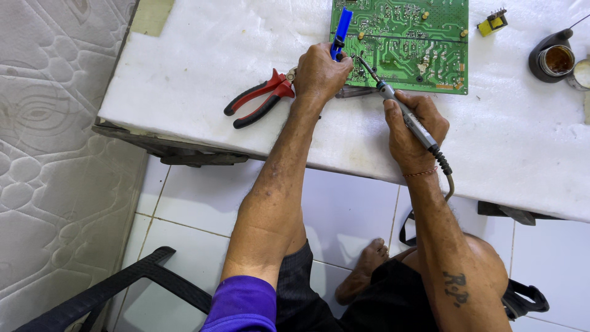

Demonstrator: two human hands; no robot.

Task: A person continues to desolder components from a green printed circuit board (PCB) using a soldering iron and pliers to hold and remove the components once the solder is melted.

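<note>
Left hand (318,74) curled shut around a blue tool (341,31), which sticks up out of the fist and lies over the left edge of a green circuit board (418,43); knuckles toward camera, fingers wrapped, hand resting on the board's lower left corner. Right hand (410,132) closed in a pen-like grip on a soldering iron (405,114), grey barrel with dark handle, thumb along the top; its thin tip angles up-left and meets the board near the lower left, just beside the left hand. Iron's cord (447,178) runs back over the wrist and drops off the table edge. Board lies flat on a white padded table (184,67) cover, at the top centre of view, solder side up. Red-and-black pliers (261,98) lie on the cover just left of the left hand, handles pointing down-left, jaws hidden behind the hand. Small yellow component (493,23) sits apart to the right of the board. Dark round tin (552,60) with brownish contents near the right edge. Below the table: white tiled floor (344,209), a bare foot (367,264), quilted mattress (55,147) at left.
</note>
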